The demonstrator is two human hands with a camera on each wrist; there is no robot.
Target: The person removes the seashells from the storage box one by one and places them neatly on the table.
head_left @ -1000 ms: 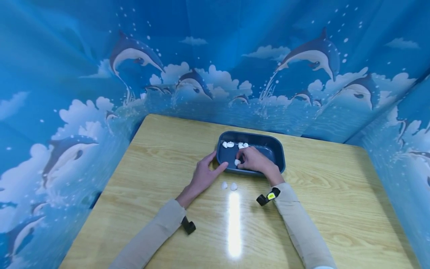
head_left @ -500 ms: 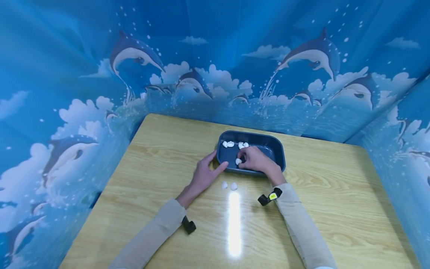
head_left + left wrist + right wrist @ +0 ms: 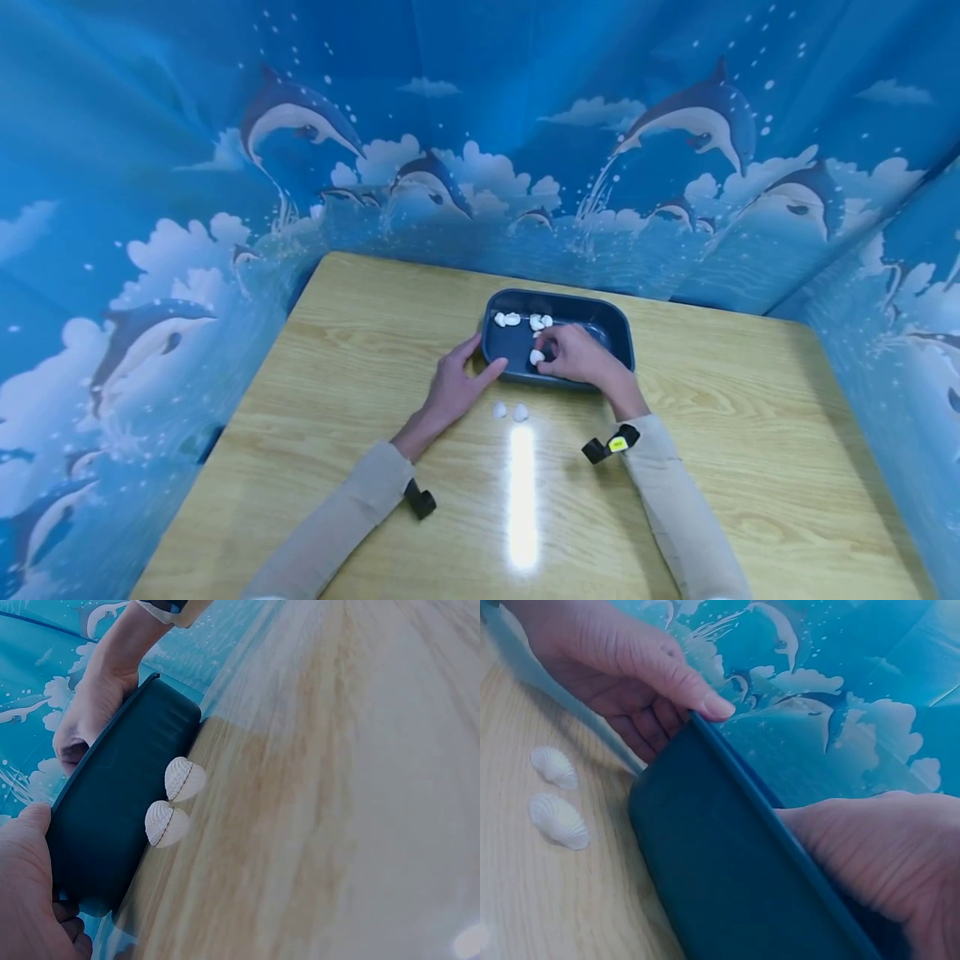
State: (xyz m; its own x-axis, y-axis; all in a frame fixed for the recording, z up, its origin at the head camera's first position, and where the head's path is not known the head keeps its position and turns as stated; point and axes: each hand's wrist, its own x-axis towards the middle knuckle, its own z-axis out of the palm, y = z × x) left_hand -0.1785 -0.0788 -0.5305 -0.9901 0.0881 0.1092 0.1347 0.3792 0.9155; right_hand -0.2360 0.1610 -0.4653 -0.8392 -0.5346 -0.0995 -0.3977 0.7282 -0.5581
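From my end I see a white shell [image 3: 537, 357] pinched by the right hand [image 3: 576, 356] inside the dark tray [image 3: 508, 343], near other shells [image 3: 512, 319] towards its far side. The left hand [image 3: 454, 387], apart from the right, grips the tray's near-left corner. Two shells [image 3: 521, 412] lie on the table [image 3: 375, 333] in front, and the right wrist's yellow label [image 3: 618, 444] is too small for me to read.
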